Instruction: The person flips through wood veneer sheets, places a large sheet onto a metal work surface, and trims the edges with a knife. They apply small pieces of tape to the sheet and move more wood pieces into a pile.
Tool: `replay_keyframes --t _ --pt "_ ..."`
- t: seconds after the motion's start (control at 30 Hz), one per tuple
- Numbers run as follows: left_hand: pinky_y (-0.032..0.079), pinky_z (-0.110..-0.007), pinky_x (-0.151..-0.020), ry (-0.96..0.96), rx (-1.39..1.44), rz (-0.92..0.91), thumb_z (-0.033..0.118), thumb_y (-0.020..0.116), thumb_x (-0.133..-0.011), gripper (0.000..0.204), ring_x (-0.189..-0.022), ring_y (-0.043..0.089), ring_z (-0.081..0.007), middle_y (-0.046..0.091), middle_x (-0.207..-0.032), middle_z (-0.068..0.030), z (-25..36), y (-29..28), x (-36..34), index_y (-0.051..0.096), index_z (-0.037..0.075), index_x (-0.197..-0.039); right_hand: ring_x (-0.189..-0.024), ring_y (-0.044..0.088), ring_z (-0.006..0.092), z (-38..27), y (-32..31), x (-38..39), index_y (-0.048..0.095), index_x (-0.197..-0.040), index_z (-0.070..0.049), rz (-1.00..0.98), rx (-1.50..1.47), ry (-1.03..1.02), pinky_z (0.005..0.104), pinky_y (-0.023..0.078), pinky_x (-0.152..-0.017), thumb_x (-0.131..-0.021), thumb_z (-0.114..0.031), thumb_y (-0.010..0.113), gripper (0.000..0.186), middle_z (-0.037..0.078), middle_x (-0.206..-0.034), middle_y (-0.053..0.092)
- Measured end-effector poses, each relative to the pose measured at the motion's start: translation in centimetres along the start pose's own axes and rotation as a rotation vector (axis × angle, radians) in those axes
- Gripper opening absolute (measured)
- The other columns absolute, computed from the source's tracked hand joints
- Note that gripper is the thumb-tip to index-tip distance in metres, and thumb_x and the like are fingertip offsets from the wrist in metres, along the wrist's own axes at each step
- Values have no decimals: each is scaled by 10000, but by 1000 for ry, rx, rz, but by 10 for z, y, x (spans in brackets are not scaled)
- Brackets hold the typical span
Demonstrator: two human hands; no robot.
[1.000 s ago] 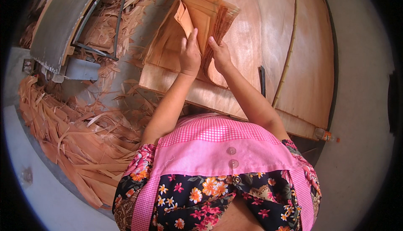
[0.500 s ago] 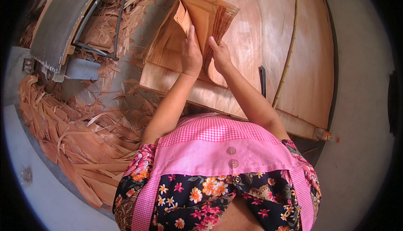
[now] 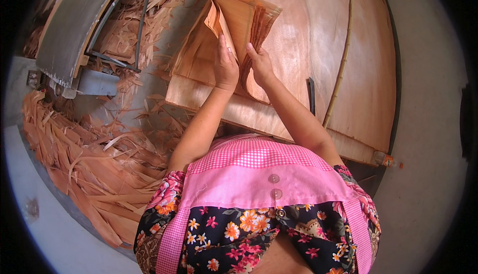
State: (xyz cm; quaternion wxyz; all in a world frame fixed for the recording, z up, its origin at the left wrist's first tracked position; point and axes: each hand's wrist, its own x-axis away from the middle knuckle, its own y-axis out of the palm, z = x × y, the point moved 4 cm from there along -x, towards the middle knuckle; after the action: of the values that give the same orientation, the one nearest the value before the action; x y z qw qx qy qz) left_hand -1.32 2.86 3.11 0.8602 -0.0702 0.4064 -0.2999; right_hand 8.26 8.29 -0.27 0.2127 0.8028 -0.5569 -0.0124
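Observation:
Thin brown wood veneer sheets stand bent upward between my hands, parted like an open book. My left hand grips the thinner left portion, its thumb on the inner face. The thicker right portion, with ragged layered edges, is held by my right hand, thumb pressed on the near side and the other fingers partly hidden. The lower edges of the sheets rest on a broad stack of pale wood panels. More veneer lies flat on the stack, left of my left hand.
A thin bamboo stick and a dark narrow bar lie on the panels to the right. A plastic bottle is by the near right corner. Veneer scraps heap on the floor at left, below a metal frame.
My left hand and the left sheets have shifted slightly toward me. The right portion has tilted a little to the left, and its layered edges look more bunched.

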Motion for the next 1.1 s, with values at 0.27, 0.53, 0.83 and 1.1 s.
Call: replay_keyframes --t 0.27,0.53,0.83,1.1 --pt "457 -371 -642 -84 -81 -216 97 466 -827 394 -796 533 -338 501 -950 -199 -1 -3 -2 402 38 -1210 -897 491 97 -8 5 5 518 -1054 1 -44 -6 -36 246 384 -804 -855 -263 509 332 28 -964 560" --pt "446 -366 -623 -163 25 -134 213 522 -818 383 -744 521 -329 509 -877 -166 1 -5 -2 467 29 -1149 -864 519 110 -7 4 5 516 -1054 8 -88 -12 -23 249 413 -776 -829 -208 550 314 41 -977 565" --pt "437 -382 -688 -174 -15 -214 119 426 -847 350 -829 515 -350 503 -945 -190 -2 -2 4 430 19 -1183 -854 537 112 -12 6 4 538 -1024 0 -75 8 -34 247 419 -772 -788 -168 602 296 48 -959 589" --pt "388 -369 -854 -93 113 -95 11 381 -815 466 -1050 450 -339 404 -1214 -207 4 -8 0 281 -3 -1270 -867 535 117 -12 8 4 529 -1043 13 -50 40 -61 245 415 -776 -796 -169 593 314 52 -969 586"
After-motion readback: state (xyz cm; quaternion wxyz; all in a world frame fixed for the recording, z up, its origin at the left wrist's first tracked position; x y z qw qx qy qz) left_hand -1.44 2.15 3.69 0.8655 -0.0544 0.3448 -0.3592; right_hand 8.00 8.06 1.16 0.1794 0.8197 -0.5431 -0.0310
